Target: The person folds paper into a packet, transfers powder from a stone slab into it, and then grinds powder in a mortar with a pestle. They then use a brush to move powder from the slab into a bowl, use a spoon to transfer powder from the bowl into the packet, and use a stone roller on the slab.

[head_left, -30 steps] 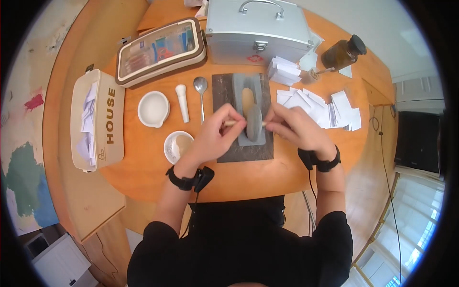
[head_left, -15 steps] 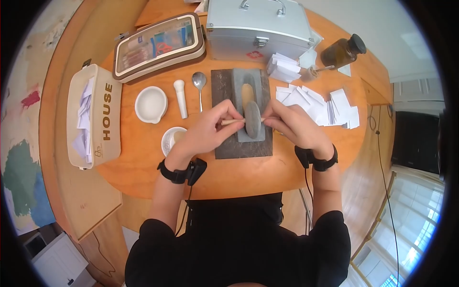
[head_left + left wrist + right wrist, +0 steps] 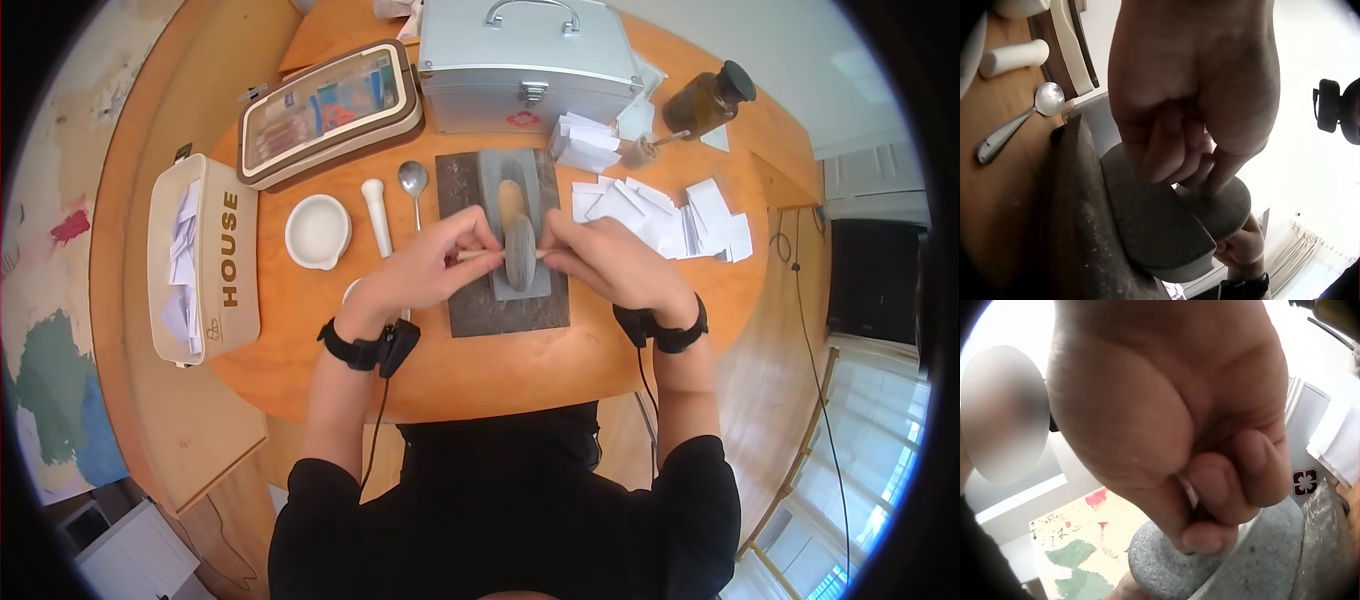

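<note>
A grey stone grinding wheel (image 3: 519, 255) stands on edge in the groove of a long stone trough (image 3: 505, 165). Tan material (image 3: 510, 198) lies along the groove ahead of the wheel. My left hand (image 3: 428, 262) pinches the light wooden handle (image 3: 465, 256) on the wheel's left side, fingers curled. On the opposite side, my right hand (image 3: 612, 262) grips the other handle end, mostly hidden by its fingers. Both hands stay close to the wheel's faces. Under the trough is a dark slab (image 3: 460, 312). The right wrist view shows the wheel's pitted face (image 3: 1166, 562) below the fingertips.
Left of the slab lie a spoon (image 3: 412, 178), a white pestle (image 3: 377, 215) and a white mortar (image 3: 318, 232); another bowl is mostly hidden under my left wrist. White papers (image 3: 640, 215), a brown bottle (image 3: 708, 100), a metal case (image 3: 480, 95) and a paper-filled bin (image 3: 230, 300) surround the work.
The left wrist has swung outward to the left and now covers most of the small bowl. Both hands keep their hold on the handles; the wheel stays near the trough's close end.
</note>
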`<state>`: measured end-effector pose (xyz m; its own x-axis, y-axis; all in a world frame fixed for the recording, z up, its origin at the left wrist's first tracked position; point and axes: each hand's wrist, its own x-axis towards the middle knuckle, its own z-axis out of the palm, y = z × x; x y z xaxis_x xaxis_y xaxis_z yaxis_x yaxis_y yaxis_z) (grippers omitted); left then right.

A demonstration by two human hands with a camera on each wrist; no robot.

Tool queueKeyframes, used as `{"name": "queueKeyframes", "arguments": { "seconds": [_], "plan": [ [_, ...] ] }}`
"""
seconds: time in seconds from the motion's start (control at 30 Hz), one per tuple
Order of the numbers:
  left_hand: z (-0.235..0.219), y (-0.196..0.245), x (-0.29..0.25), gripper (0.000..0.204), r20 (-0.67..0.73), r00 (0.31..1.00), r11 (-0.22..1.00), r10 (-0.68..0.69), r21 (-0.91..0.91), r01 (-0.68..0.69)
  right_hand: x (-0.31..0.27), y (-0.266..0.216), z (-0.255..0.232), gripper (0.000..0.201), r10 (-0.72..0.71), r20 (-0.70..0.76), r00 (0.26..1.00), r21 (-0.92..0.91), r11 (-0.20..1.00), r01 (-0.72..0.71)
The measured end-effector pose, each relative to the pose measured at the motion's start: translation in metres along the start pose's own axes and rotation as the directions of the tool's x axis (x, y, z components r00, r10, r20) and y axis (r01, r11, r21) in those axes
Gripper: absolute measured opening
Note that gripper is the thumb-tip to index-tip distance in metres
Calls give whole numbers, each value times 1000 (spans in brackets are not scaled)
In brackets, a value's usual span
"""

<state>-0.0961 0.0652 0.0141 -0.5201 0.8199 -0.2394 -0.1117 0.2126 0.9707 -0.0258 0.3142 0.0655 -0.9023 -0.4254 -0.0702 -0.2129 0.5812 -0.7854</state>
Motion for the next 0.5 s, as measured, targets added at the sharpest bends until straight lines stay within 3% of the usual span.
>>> {"name": "queueKeyframes", "arguments": {
  "seconds": [0.07, 0.1, 0.17, 0.2, 0.23, 0.27, 0.33, 0.43, 0.5],
  "plan": [
    [-9, -8, 16, 9, -97, 992, 993, 82, 89, -73, 11, 3, -4, 13, 21, -19, 1000, -93, 995, -23],
    [-15, -12, 25, 8, -142, 982, 984, 128, 138, -108, 20, 10, -3, 14, -8, -121, 993, -69, 998, -1],
    [-13, -15, 43, 7, -335, 905, 965, 263, 88, -248, 37, 28, 4, 15, -56, -323, 945, -28, 998, 50],
    [-9, -17, 48, 7, -430, 845, 945, 318, 72, -319, 39, 31, 3, 16, -58, -325, 944, -26, 998, 52],
    [-6, -18, 50, 8, -456, 830, 944, 320, 76, -322, 41, 33, 2, 16, -61, -326, 943, -25, 998, 56],
    [-4, -20, 46, 8, -425, 849, 946, 313, 65, -317, 43, 34, 2, 17, -65, -327, 943, -24, 998, 60],
    [2, -23, 33, 9, -360, 883, 951, 301, 47, -306, 28, 27, -1, 14, -14, -176, 984, 1, 1000, 14],
    [0, 2, 0, 10, -35, 997, 995, 76, 62, -74, 10, 2, -10, 12, 46, 29, 999, 40, 998, -47],
    [-2, 2, 4, 9, -48, 995, 992, 86, 92, -82, 8, -5, -14, 11, 49, 94, 994, 8, 999, -50]
  ]
}}
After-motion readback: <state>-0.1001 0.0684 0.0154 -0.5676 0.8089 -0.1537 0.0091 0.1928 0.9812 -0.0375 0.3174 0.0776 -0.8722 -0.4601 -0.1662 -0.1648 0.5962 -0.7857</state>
